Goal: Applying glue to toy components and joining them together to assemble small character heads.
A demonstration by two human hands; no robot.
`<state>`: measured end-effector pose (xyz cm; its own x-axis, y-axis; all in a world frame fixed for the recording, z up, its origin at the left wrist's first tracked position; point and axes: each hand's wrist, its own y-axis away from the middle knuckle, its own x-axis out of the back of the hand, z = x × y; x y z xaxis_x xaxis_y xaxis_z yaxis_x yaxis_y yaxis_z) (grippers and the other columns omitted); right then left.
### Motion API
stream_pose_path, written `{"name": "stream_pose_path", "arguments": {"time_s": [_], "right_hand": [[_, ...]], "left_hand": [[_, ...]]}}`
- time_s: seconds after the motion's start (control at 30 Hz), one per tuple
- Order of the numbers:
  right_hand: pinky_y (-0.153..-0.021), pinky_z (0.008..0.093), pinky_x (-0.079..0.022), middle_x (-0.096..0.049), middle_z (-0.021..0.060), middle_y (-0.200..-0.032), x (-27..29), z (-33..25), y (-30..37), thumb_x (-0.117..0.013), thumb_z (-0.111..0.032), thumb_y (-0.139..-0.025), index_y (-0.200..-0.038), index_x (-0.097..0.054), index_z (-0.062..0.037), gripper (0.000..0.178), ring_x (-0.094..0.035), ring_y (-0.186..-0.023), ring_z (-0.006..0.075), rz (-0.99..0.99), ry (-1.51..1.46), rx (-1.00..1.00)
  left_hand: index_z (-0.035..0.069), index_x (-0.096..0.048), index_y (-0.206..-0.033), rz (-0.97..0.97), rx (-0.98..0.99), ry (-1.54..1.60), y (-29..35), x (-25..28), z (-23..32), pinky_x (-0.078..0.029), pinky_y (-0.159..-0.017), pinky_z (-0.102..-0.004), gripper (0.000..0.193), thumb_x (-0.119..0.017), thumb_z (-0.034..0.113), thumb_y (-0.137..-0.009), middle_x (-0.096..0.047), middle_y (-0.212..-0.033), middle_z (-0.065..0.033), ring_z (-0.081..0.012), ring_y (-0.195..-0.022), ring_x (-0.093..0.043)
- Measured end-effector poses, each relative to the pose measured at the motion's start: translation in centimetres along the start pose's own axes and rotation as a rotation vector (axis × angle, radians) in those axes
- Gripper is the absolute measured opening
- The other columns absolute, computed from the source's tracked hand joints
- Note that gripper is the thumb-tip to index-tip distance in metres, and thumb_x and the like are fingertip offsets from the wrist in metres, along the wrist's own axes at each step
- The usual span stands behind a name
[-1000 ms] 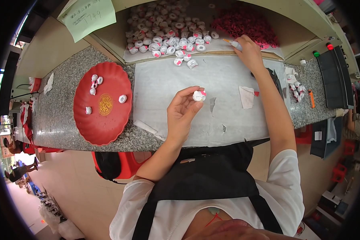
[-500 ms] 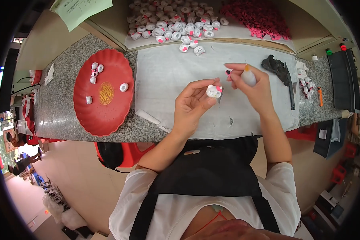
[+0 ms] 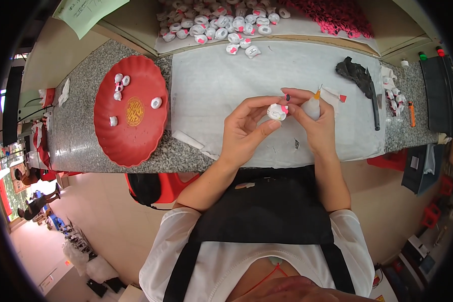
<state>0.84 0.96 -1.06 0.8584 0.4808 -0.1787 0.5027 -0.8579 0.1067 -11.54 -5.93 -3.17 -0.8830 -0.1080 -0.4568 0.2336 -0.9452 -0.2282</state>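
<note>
Between the thumb and fingers of my left hand [image 3: 239, 136] is a small white cat-head figurine [image 3: 275, 112] with a pink bow at its upper right. My right hand [image 3: 321, 132] is close beside it, almost touching. In that hand a small translucent squeeze bottle [image 3: 312, 109] with an orange neck and a thin needle tip points upward. The same fingers pinch a tiny pink-and-black piece [image 3: 287, 97] just above the figurine's bow. Whether the piece touches the figurine I cannot tell. Both hands are over a white sheet [image 3: 206, 95] on the speckled counter.
At left stands a red scalloped tray [image 3: 131, 143] with several white heads. A shelf at the back bears a heap of white heads [image 3: 206, 25] and a pile of pink pieces [image 3: 332, 17]. Crumpled black plastic [image 3: 355, 74], a black stick [image 3: 376, 115] and an orange stick [image 3: 411, 114] lie at right.
My right hand has come left and down, bringing the tiny piece up to the figurine. My left hand has shifted slightly right with the figurine. The whole view has tilted a little.
</note>
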Motion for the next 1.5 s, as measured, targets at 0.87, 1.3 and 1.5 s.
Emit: {"name": "stream_pose_path", "arguments": {"time_s": [0.87,1.3,1.5], "right_hand": [[-0.051,0.0252,-0.043,-0.048,0.0086,-0.074,0.1,0.7,1.3,-0.056,0.001,-0.067,-0.073,-0.049,0.0005,0.009,-0.049,-0.059,0.0137,-0.041,-0.256,0.009],[-0.046,0.0216,-0.041,-0.05,0.0069,-0.072,0.2,0.3,1.4,-0.059,0.001,-0.065,-0.091,-0.049,0.0024,0.027,-0.048,-0.057,0.0105,-0.168,-0.104,0.126],[-0.046,0.0209,-0.042,-0.055,0.0109,-0.079,0.9,1.0,1.3,-0.06,0.002,-0.063,-0.092,-0.051,0.0043,0.03,-0.051,-0.058,0.0119,-0.161,-0.155,0.058]], "left_hand": [[-0.001,-0.049,-0.097,0.016,-0.177,-0.46,0.3,-0.2,-0.5,-0.041,-0.076,-0.0276,0.029,-0.054,-0.007,-0.069,-0.05,-0.101,-0.0154,-0.0197,-0.094,-0.049],[-0.003,-0.049,-0.094,0.029,0.074,0.034,0.4,-0.1,-0.1,-0.042,-0.076,-0.0276,0.025,-0.056,0.001,-0.071,-0.052,-0.097,-0.0163,-0.0175,-0.087,-0.052],[-0.003,-0.051,-0.095,-0.092,0.094,0.086,0.4,0.2,-0.6,-0.039,-0.081,-0.0308,0.024,-0.055,-0.003,-0.071,-0.052,-0.097,-0.0132,-0.0189,-0.093,-0.05]]}}
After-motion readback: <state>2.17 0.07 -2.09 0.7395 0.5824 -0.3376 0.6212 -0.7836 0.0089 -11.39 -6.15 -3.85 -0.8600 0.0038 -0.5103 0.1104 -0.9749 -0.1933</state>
